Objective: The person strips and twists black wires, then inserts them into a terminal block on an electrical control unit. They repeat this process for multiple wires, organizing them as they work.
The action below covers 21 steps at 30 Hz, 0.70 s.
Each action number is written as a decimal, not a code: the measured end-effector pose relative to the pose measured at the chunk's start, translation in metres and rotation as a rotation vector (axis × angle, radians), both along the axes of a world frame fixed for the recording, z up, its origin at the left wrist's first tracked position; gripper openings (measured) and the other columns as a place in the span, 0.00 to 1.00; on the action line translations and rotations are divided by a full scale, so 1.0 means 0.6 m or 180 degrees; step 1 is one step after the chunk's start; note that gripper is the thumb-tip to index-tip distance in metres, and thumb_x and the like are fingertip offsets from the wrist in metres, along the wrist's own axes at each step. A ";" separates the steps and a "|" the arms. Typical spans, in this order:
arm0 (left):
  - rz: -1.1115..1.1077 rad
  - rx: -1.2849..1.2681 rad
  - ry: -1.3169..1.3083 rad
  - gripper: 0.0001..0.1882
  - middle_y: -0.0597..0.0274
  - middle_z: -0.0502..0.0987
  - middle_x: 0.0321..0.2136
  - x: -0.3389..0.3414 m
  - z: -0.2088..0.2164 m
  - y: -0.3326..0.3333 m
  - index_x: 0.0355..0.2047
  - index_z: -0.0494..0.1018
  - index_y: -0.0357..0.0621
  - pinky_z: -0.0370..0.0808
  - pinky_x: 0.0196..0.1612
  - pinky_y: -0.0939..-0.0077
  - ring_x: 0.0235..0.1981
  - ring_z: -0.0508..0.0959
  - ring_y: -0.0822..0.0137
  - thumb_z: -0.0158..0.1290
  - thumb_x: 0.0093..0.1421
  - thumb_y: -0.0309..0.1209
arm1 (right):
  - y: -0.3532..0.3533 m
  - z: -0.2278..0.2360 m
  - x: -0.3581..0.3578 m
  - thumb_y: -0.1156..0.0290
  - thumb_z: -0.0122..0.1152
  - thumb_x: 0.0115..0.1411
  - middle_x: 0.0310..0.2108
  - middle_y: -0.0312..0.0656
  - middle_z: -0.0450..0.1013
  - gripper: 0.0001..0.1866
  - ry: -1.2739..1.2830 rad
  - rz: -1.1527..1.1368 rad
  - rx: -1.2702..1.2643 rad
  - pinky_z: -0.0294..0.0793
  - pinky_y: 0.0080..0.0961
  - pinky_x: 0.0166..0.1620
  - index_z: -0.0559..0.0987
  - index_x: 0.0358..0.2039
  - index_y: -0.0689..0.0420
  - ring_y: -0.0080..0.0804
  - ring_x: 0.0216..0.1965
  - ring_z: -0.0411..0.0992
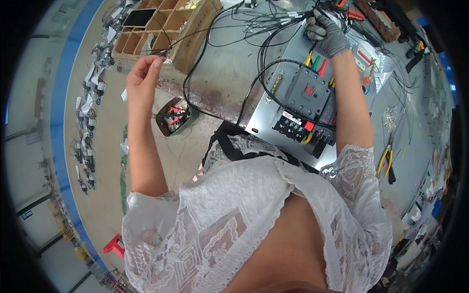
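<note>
My left hand [142,78] is bare and raised over the table's left edge, with its fingertips pinched on a thin black wire [198,53] that runs right across the table. My right hand [326,33], in a grey glove, is closed around a bundle of black wires [273,24] at the top of a metal mounting plate [266,117]. On the plate sit a black contactor with a red centre [309,90] and a black terminal block [295,128]. Yellow, green and red wire ends [315,62] stand just below my right hand.
A wooden box with compartments [161,29] stands at the table's far left. A small bin of wire scraps [172,117] sits on the floor beside the table. Yellow-handled pliers [385,161] lie at the right. Rows of small parts [88,122] line the floor on the left.
</note>
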<state>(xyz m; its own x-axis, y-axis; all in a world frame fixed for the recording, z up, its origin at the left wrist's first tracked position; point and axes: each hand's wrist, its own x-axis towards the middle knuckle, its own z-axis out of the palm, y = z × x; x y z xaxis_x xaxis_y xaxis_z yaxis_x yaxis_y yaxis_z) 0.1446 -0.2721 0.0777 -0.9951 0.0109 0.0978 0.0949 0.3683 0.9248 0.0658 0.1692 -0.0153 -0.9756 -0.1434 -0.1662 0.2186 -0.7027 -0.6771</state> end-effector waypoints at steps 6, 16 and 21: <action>-0.0050 -0.0556 0.0459 0.08 0.76 0.69 0.25 -0.019 0.049 -0.065 0.33 0.73 0.41 0.59 0.32 0.88 0.28 0.64 0.83 0.51 0.62 0.33 | -0.012 0.016 0.009 0.66 0.48 0.65 0.23 0.35 0.70 0.07 -0.0155 -0.0087 0.0265 0.53 0.13 0.12 0.69 0.31 0.54 0.13 0.10 0.54; 0.0093 -0.1759 0.0440 0.08 0.69 0.71 0.23 -0.080 0.059 -0.158 0.34 0.72 0.35 0.65 0.32 0.83 0.26 0.67 0.77 0.49 0.62 0.28 | -0.019 0.029 0.011 0.65 0.46 0.66 0.21 0.35 0.68 0.09 -0.0467 -0.0126 0.0219 0.53 0.12 0.12 0.68 0.29 0.54 0.13 0.09 0.53; 0.0107 -0.1845 0.0517 0.06 0.66 0.71 0.22 -0.087 0.060 -0.157 0.34 0.72 0.35 0.66 0.32 0.82 0.26 0.69 0.76 0.48 0.61 0.26 | -0.009 0.013 0.006 0.66 0.49 0.64 0.21 0.35 0.69 0.08 -0.0395 0.0041 0.0179 0.55 0.16 0.15 0.69 0.30 0.55 0.16 0.12 0.55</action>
